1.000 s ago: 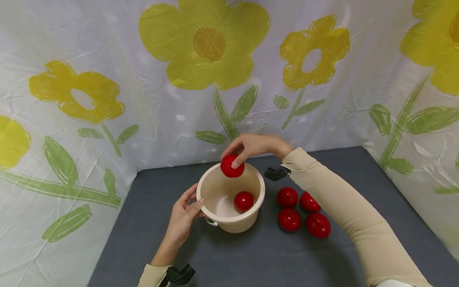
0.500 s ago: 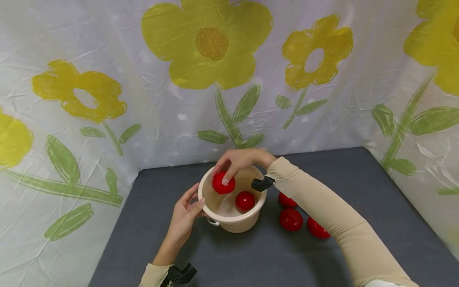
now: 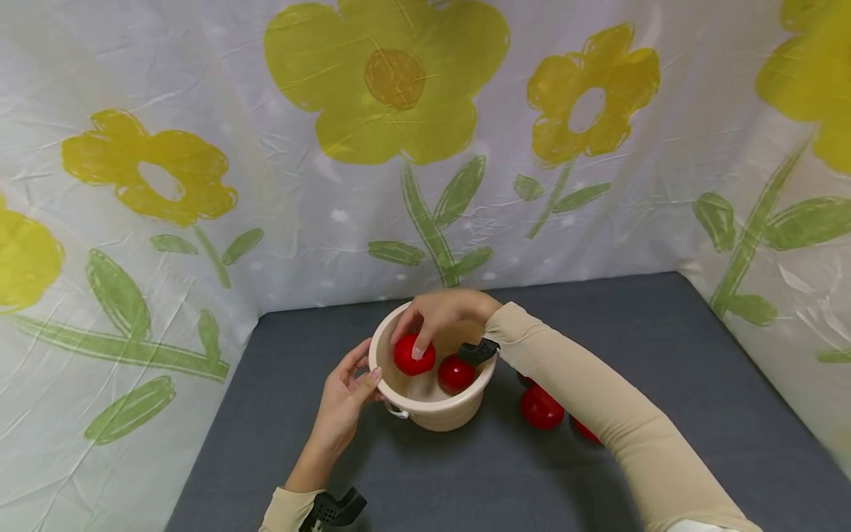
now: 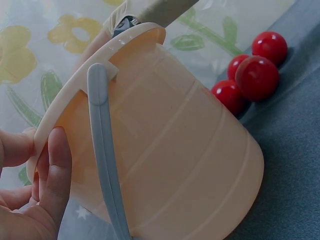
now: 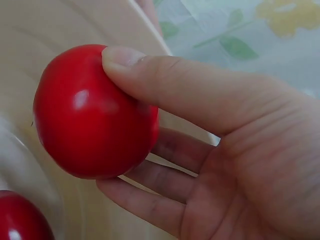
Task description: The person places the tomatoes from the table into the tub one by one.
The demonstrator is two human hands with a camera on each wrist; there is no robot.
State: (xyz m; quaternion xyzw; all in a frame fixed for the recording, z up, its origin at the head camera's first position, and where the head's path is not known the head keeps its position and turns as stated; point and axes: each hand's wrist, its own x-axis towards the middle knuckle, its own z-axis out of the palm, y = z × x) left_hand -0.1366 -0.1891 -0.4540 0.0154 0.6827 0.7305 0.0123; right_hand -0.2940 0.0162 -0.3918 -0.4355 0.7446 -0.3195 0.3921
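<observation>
Since a second ago, the held ball [image 3: 414, 356] has been lowered from rim height into the bucket [image 3: 442, 418] and carried toward its left side by the right hand [image 3: 435, 310]. It is gripped between thumb and fingers, its top covered in part by the thumb, its lower side exposed inside the bucket. Being round, no long axis is offered; what counts is the gap beneath it, and whether the floor is touched cannot be told. By the left hand [image 3: 346, 391], the near-left rim is pinched, so the two hands are kept apart, with the held ball set between them, beyond the rim from the left one. A second ball [image 3: 456, 375] is seen on the bucket floor, just to the right. Outside, to the right of the bucket, four loose balls [image 4: 257, 78] are grouped on the bench [image 3: 465, 488], partly hidden in the head view by the right sleeve [image 3: 585, 406].
</observation>
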